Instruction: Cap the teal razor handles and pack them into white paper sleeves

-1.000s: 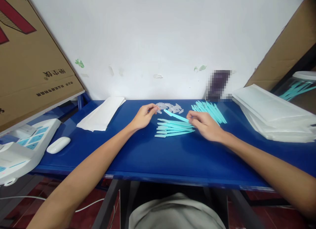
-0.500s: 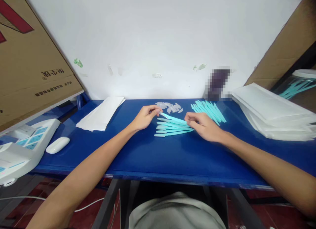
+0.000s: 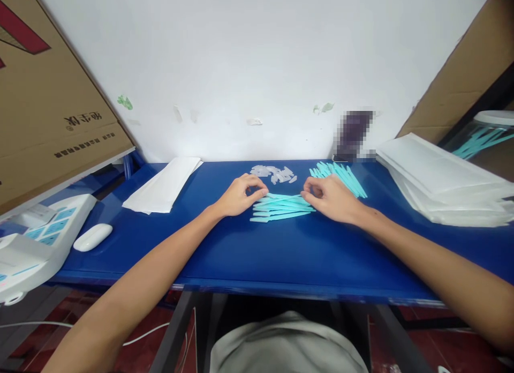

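My left hand (image 3: 242, 196) is closed in a pinch at the left end of a turquoise eyebrow razor (image 3: 284, 196). The razor's other end is between the thumb and fingers of my right hand (image 3: 332, 199), so it lies level between both hands. Just under it, several more turquoise razors (image 3: 283, 216) lie in a fanned row on the blue table (image 3: 257, 255). Behind my left hand is a loose pile of small translucent blade caps (image 3: 277, 173). A second pile of turquoise razors (image 3: 341, 176) lies beyond my right hand, partly hidden by it.
White paper sheets (image 3: 163, 186) lie at left, near a white earbud case (image 3: 93, 237) and a white-and-blue device (image 3: 56, 231). Stacked white packets (image 3: 445, 174) sit at right, before a clear jar of turquoise razors (image 3: 488, 140). A blurred dark phone-like object (image 3: 353, 134) leans on the wall.
My left hand has come down and to the right, closer to my right hand. The razor between them has sunk to the top of the fanned row.
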`<action>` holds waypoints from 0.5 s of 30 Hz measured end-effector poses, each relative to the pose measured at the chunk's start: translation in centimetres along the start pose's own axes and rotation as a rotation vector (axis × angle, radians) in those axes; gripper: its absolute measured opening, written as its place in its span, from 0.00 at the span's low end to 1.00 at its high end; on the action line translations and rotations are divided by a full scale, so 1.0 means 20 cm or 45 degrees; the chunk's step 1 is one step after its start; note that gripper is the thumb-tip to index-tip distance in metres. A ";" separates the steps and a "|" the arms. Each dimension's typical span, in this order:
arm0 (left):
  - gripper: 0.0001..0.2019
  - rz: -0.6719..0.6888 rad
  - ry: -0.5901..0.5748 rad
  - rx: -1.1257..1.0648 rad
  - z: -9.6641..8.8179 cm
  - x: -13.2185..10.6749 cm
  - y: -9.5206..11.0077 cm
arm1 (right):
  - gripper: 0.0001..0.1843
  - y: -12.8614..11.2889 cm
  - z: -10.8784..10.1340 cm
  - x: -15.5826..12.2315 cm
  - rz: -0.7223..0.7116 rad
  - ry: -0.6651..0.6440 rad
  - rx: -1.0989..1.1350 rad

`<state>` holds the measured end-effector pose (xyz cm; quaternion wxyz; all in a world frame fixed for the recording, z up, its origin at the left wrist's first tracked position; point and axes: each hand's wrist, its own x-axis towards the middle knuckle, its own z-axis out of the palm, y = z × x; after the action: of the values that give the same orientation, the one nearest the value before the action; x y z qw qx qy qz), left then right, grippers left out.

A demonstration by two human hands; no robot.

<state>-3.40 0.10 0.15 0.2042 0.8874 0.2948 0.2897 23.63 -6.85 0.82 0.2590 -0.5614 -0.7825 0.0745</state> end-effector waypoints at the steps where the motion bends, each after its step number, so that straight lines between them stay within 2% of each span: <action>1: 0.18 0.002 0.011 0.006 0.00 0.00 -0.01 | 0.13 0.00 0.00 0.00 0.019 -0.016 0.020; 3: 0.19 0.011 0.000 0.043 0.00 -0.01 -0.01 | 0.12 0.00 0.01 -0.01 0.026 -0.042 0.046; 5: 0.22 0.034 -0.122 0.110 -0.01 -0.01 -0.01 | 0.12 -0.01 0.01 -0.01 -0.028 -0.041 0.049; 8: 0.39 0.037 -0.392 0.220 -0.01 -0.03 0.00 | 0.14 -0.01 0.02 -0.01 -0.159 0.021 0.025; 10: 0.46 0.019 -0.497 0.265 0.00 -0.03 0.01 | 0.19 -0.01 0.03 0.00 -0.199 0.043 -0.016; 13: 0.42 0.046 -0.518 0.293 0.02 -0.02 0.03 | 0.25 -0.01 0.03 0.00 -0.174 -0.004 -0.061; 15: 0.38 0.089 -0.480 0.314 0.03 -0.02 0.03 | 0.21 -0.02 0.03 -0.01 -0.146 -0.042 -0.055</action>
<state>-3.08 -0.65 -0.06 0.1354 0.9538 0.2537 0.0875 23.11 -7.03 0.48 0.2378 -0.5199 -0.8188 0.0517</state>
